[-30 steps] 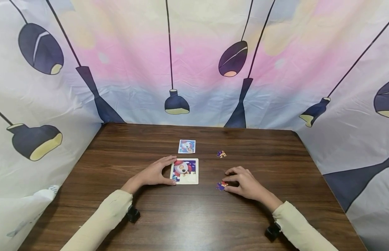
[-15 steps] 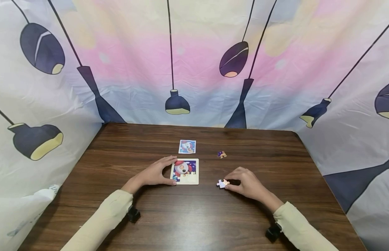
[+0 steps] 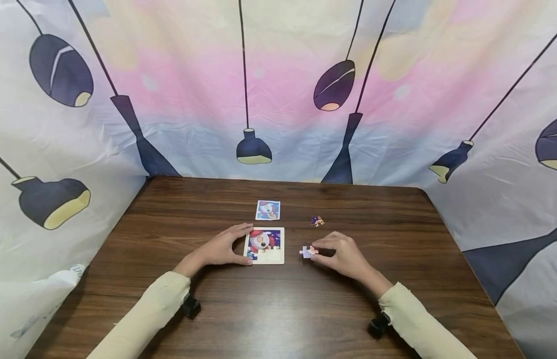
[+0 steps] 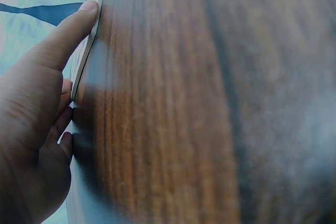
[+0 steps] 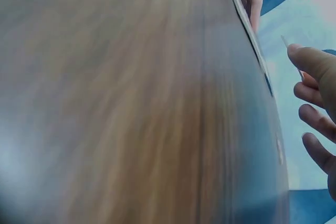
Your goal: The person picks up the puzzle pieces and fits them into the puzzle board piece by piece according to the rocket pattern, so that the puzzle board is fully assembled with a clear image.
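In the head view, my left hand [image 3: 217,247] holds the left side of a square puzzle board [image 3: 270,258], thumb at its near corner and fingers at its far corner. The board shows a white-and-red cartoon figure on purple, with a bare cream area at its lower right. To its right, my right hand [image 3: 343,253] pinches a puzzle piece [image 3: 306,253] between thumb and fingers, its pale side showing. The right wrist view catches this piece [image 5: 285,41] edge-on, above the tabletop. In the left wrist view the thumb [image 4: 79,22] rests on the board's edge.
Another puzzle piece [image 3: 317,221], purple and yellow, lies farther back on the wooden table [image 3: 206,309]. Behind the board is a small picture card [image 3: 268,210] with a similar figure. A printed curtain [image 3: 287,164] borders the table at the back and sides.
My right hand has picked up the puzzle piece from the table, turned it pale side up, and carried it leftward and slightly away toward the board. The left hand stays on the board.
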Motion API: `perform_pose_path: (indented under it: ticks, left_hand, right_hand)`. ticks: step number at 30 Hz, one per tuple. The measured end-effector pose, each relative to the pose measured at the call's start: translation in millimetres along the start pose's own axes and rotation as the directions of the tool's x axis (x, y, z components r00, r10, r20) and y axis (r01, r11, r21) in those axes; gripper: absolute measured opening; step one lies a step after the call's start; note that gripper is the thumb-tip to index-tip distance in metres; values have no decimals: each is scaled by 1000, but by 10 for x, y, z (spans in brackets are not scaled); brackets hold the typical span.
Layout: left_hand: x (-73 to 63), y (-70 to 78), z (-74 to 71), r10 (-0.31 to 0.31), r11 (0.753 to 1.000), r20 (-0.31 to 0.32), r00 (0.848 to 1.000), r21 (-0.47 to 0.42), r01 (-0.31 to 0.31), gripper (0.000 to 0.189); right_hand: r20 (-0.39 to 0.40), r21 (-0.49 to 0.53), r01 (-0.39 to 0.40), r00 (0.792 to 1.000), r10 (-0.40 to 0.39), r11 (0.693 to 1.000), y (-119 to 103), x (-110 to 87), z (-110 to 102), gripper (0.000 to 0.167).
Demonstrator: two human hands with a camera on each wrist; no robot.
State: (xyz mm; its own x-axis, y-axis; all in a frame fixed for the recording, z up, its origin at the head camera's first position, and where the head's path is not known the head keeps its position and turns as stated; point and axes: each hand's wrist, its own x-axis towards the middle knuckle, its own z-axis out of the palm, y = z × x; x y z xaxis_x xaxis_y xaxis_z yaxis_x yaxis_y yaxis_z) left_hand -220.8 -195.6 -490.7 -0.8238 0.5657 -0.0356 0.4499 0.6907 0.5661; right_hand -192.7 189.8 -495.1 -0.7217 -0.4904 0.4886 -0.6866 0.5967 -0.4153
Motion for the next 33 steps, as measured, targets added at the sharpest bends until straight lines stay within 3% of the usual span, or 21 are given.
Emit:
perform_pose_path:
  ticks: [8,15,33]
  left_hand:
    - [-9,-18,20,-7,1000,-1,1000,-7,7,104]
    - [0,-16,17,-13,1000,3,1000,3,13,105]
    - [12,-10,10,-9,1000,2,1000,6,9,104]
  right_hand:
    - [-34,36,-31,999,32,999,-109,193,135,30]
    - [-40,76,7,999,-4,997,-209,319,267,29]
    - [45,140,31,998,-37,990,-418,530,513,31]
